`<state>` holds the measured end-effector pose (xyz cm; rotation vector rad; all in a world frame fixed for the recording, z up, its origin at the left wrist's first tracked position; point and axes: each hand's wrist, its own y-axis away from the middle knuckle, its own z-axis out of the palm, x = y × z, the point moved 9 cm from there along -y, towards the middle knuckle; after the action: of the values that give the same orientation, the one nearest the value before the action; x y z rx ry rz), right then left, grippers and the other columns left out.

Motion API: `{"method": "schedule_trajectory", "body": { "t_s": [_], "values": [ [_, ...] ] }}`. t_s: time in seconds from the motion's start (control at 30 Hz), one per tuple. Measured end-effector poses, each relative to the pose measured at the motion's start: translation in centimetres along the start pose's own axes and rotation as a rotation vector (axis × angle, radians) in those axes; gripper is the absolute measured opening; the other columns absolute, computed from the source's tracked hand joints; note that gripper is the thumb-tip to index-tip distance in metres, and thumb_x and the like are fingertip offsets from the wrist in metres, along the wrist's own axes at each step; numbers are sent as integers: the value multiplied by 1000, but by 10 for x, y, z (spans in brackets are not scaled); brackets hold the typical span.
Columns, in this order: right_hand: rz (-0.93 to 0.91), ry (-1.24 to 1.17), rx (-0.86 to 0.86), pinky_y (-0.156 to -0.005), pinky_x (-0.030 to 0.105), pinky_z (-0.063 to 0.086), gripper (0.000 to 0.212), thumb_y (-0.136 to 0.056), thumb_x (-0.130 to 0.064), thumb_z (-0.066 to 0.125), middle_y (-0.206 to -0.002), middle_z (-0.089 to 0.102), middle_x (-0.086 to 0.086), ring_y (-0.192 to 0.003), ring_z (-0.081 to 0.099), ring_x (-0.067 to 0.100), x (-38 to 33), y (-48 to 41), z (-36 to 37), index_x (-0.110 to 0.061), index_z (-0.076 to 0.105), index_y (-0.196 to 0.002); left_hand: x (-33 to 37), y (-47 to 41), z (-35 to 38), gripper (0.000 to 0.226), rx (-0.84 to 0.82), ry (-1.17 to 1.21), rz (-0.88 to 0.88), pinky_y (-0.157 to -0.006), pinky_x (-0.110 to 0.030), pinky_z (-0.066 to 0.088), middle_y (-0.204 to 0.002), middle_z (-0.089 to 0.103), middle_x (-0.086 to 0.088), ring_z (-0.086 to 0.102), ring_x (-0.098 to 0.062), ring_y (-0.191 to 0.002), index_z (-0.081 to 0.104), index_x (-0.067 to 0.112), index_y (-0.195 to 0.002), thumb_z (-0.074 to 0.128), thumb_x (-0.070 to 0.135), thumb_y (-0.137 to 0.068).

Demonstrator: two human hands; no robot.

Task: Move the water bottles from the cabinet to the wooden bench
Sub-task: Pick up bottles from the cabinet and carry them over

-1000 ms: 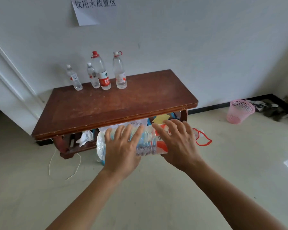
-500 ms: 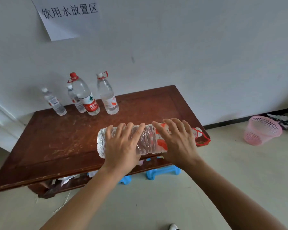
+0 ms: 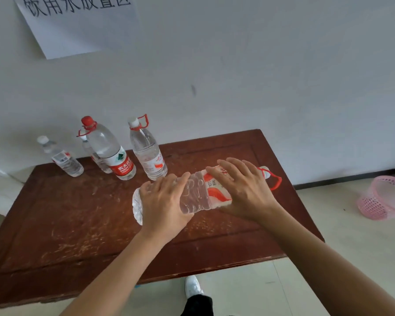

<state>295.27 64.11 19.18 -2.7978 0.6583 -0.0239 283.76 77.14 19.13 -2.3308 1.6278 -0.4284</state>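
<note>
Closer now: the red-brown wooden table (image 3: 78, 224) fills the lower view. The large clear plastic water bottle (image 3: 195, 197), at the table's front edge half a second ago, is over the middle of the top. It lies sideways, cap to the right. Whether it touches the wood I cannot tell.

Left hand (image 3: 162, 206) wraps the base end. Right hand (image 3: 244, 190) wraps the red-and-white label. Fingers of both curl over the upper side; thumbs hidden.

My read: full, so heavy. The thin ribbed wall gives under a squeeze and is smooth, a bit slippery. A two-hand hold suits it; the red loop handle (image 3: 273, 180) is the alternative.

Around:
- white paper sign (image 3: 78, 23) on the wall
- pink mesh basket (image 3: 383, 197) on the floor, right
- red-capped big bottle (image 3: 110, 151) at the back edge
- tall white-capped bottle (image 3: 148, 153) beside it
- small clear bottle (image 3: 62, 158) further left

The tall one stands near my left fingertips and is the likeliest to be knocked on upending.
</note>
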Motion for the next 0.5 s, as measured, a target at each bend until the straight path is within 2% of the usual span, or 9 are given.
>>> {"method": "schedule_trajectory", "body": {
  "t_s": [0.07, 0.2, 0.3, 0.37, 0.43, 0.5],
  "values": [
    [37, 11, -82, -102, 55, 47, 90, -75, -78, 61, -146, 53, 7, -133, 52, 32, 14, -17, 17, -29, 43, -148, -16, -17, 25, 94, -47, 80, -12, -97, -49, 39, -121, 65, 4, 61, -21, -113, 56, 27, -138, 88, 59, -56],
    [113, 29, -229, -92, 50, 54, 93, -66, -74, 76, -136, 57, 3, -121, 57, 27, 34, -63, 45, -30, 47, -143, -45, -60, 79, 100, -127, 227, 15, -95, -47, 42, -118, 65, 7, 63, -21, -109, 54, 29, -137, 88, 64, -49],
    [122, 139, -247, -85, 49, 54, 88, -61, -64, 87, -129, 61, 5, -111, 61, 30, 47, -105, 55, -29, 57, -135, -60, -95, 126, 103, -214, 369, 18, -105, -54, 42, -132, 60, 5, 58, -22, -123, 41, 30, -142, 84, 67, -56],
    [78, 268, -279, -82, 50, 54, 84, -57, -55, 92, -125, 63, 7, -106, 62, 33, 48, -136, 63, -27, 62, -130, -71, -112, 157, 103, -244, 463, -43, -111, -58, 37, -145, 53, 4, 48, -20, -136, 37, 29, -146, 82, 67, -62],
    [35, 381, -343, -83, 51, 54, 84, -54, -46, 95, -126, 63, 10, -107, 61, 36, 50, -162, 67, -26, 63, -129, -82, -118, 177, 100, -244, 581, -127, -117, -54, 34, -155, 45, 4, 39, -17, -144, 35, 30, -150, 79, 67, -68],
    [4, 503, -402, -91, 52, 52, 86, -61, -44, 93, -134, 59, 10, -116, 58, 38, 51, -178, 63, -27, 57, -137, -91, -113, 188, 90, -249, 648, -178, -118, -47, 33, -159, 39, 0, 35, -19, -146, 33, 29, -152, 75, 60, -78]
  ]
}}
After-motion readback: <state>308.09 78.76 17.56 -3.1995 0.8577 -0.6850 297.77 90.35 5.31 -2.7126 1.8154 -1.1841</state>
